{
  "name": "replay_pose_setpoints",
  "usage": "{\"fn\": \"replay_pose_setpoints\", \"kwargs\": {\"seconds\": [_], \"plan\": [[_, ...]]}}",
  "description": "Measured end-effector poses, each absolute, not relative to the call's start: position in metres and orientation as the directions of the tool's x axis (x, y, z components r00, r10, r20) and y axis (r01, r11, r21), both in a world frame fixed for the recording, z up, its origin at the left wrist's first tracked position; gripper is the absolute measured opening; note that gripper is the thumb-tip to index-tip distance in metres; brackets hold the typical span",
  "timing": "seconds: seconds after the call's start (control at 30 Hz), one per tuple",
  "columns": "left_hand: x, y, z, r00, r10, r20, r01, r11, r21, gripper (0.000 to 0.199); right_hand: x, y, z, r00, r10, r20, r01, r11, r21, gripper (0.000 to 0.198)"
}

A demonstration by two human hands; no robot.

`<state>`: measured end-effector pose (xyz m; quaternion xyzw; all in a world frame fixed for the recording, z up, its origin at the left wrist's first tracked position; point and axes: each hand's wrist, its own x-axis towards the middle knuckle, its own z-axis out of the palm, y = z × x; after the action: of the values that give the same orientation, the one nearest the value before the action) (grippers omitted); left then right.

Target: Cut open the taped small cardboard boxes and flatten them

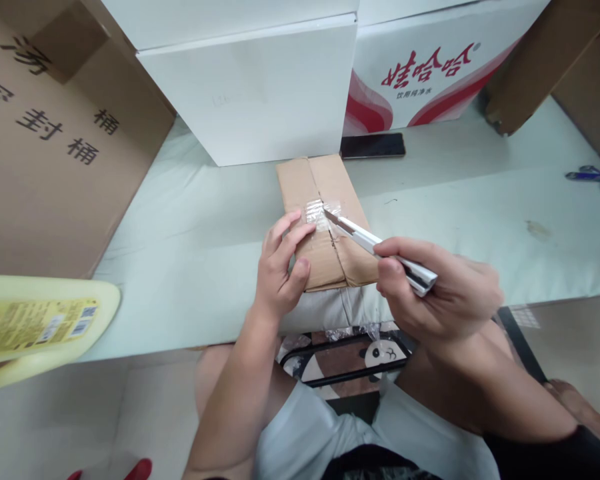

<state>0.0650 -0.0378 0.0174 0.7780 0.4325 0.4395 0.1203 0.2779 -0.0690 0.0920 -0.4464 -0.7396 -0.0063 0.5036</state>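
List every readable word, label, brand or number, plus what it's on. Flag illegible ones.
"汤 桶": large brown cardboard box, upper line.
"密封桶": same box, lower line.
"娃哈哈": white carton with red waves, large red brand lettering.
"饮用纯净水": same carton, small print below.
Too faint: marks on the plain white box.
Too small or blurred: label print on the pale yellow plastic container.

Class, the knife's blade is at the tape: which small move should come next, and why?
Probably draw the utility knife along the seam: its blade tip is at the clear tape bridging it, while the left hand rests on the cardboard box.
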Motion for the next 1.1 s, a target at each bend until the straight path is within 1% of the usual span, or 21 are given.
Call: {"fn": "replay_pose_setpoints", "kwargs": {"seconds": [0.1,0.27,0.4,0.43,0.5,0.57,0.67,0.83,0.87,0.93,1.03,1.1], "plan": [[0.065,-0.038,0.016,0.229,0.788,0.572,0.566,-0.586,0.58,0.048,0.278,-0.071,0.095,-0.094,0.66,0.745,0.679,0.59,-0.437,0.01],[0.064,-0.038,0.016,0.228,0.794,0.563,0.575,-0.577,0.58,0.049,0.278,-0.07,0.096,-0.122,0.651,0.749,0.661,0.616,-0.428,0.012],[0.064,-0.038,0.017,0.231,0.792,0.566,0.573,-0.581,0.579,0.049,0.279,-0.067,0.091,-0.124,0.65,0.749,0.604,0.649,-0.463,0.009],[0.064,-0.038,0.017,0.232,0.789,0.569,0.568,-0.585,0.579,0.048,0.279,-0.067,0.089,-0.124,0.649,0.751,0.585,0.659,-0.473,0.011],[0.064,-0.038,0.016,0.234,0.784,0.575,0.56,-0.592,0.579,0.048,0.278,-0.065,0.084,-0.11,0.636,0.764,0.563,0.673,-0.479,0.023],[0.064,-0.038,0.016,0.232,0.786,0.573,0.564,-0.589,0.579,0.048,0.278,-0.063,0.08,-0.073,0.617,0.783,0.57,0.67,-0.475,0.03],[0.064,-0.037,0.016,0.228,0.796,0.56,0.575,-0.574,0.583,0.05,0.277,-0.06,0.077,-0.034,0.601,0.799,0.594,0.655,-0.467,0.028],[0.065,-0.037,0.016,0.218,0.793,0.569,0.557,-0.58,0.594,0.048,0.28,-0.05,0.074,-0.034,0.55,0.835,0.602,0.678,-0.422,0.02],[0.065,-0.038,0.016,0.218,0.795,0.567,0.561,-0.577,0.594,0.048,0.28,-0.047,0.073,-0.036,0.537,0.843,0.583,0.696,-0.419,0.02],[0.065,-0.038,0.016,0.22,0.8,0.557,0.572,-0.569,0.591,0.049,0.28,-0.043,0.068,-0.065,0.533,0.844,0.491,0.753,-0.438,0.02],[0.065,-0.037,0.016,0.222,0.801,0.556,0.574,-0.568,0.59,0.048,0.279,-0.041,0.06,-0.12,0.584,0.803,0.35,0.781,-0.516,0.019],[0.065,-0.037,0.016,0.224,0.797,0.561,0.568,-0.574,0.59,0.047,0.278,-0.04,0.057,-0.126,0.619,0.775,0.334,0.762,-0.555,0.017]]}}
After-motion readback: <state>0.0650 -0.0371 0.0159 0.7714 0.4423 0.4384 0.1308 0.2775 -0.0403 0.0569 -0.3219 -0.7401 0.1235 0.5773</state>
